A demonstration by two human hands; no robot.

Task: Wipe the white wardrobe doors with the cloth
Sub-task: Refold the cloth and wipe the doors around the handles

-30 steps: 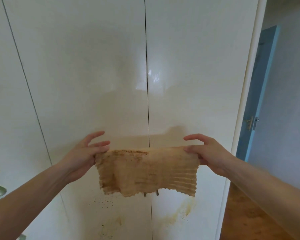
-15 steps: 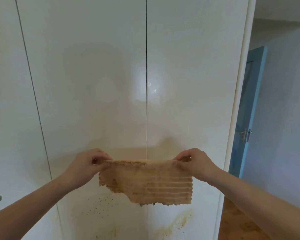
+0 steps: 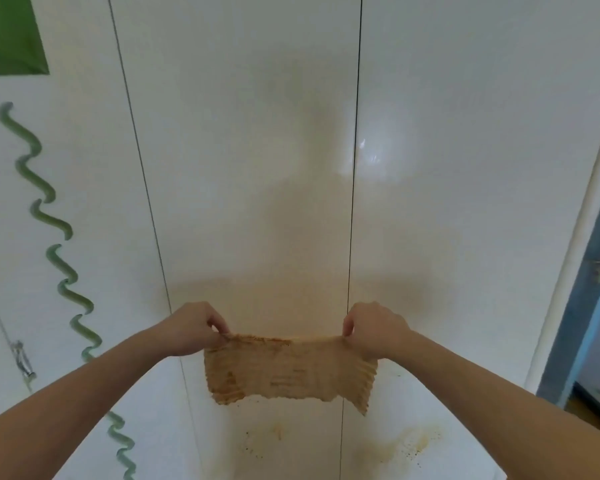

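Note:
A tan ribbed cloth (image 3: 288, 368), soiled with brown stains, hangs stretched flat in front of the white wardrobe doors (image 3: 243, 140). My left hand (image 3: 191, 329) pinches its upper left corner. My right hand (image 3: 374, 329) pinches its upper right corner. The cloth spans the dark seam (image 3: 352, 209) between two doors. Below it, yellow-brown smears and dark specks (image 3: 409, 441) mark both doors.
A green wavy decoration (image 3: 54, 237) runs down the left door, under a green patch (image 3: 11, 36). A metal handle (image 3: 23, 358) sits at the far left. A blue door (image 3: 589, 299) with a handle stands at the right.
My fingers have curled from loosely touching the cloth's top edge into a pinch at both corners. The view has swung left, bringing the green decoration into sight.

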